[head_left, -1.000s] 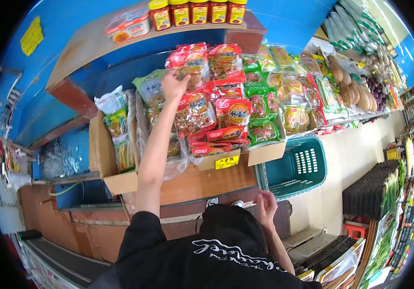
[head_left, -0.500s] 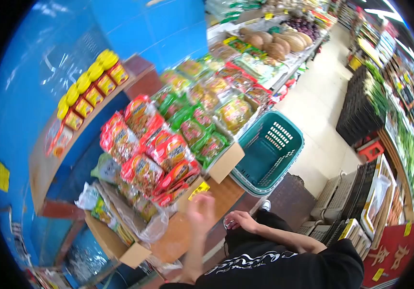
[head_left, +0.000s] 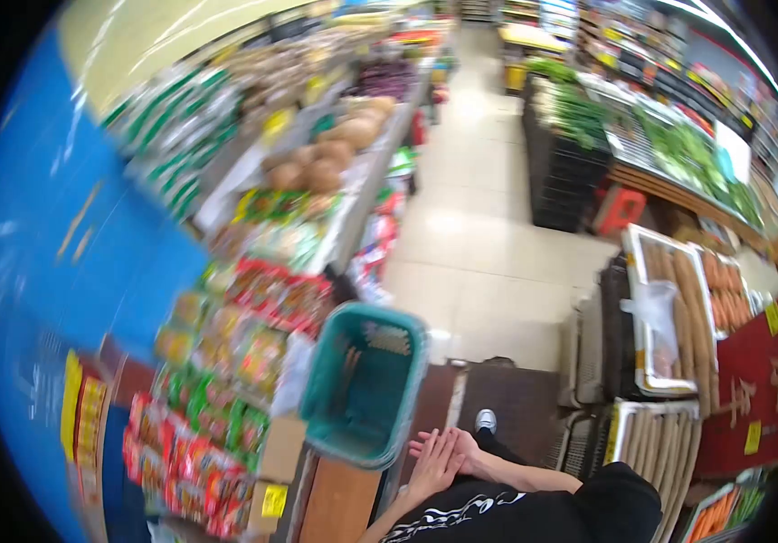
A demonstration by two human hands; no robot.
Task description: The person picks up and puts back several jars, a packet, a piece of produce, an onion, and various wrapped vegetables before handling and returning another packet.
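Palms together: left hand (head_left: 431,469) flat on right hand (head_left: 463,445), fingers loose, nothing held. Seemingly between picks; teal basket (head_left: 366,385) beside, red packets (head_left: 185,457) need leftward reach.

Teal perforated plastic basket (head_left: 364,385), glossy plastic snack packets (head_left: 192,452), brown cardboard box (head_left: 280,448), glossy tiled floor (head_left: 479,235)

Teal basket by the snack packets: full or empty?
Empty, it seems: the teal basket shows only its bare floor and slotted walls, though the head view is blurred.
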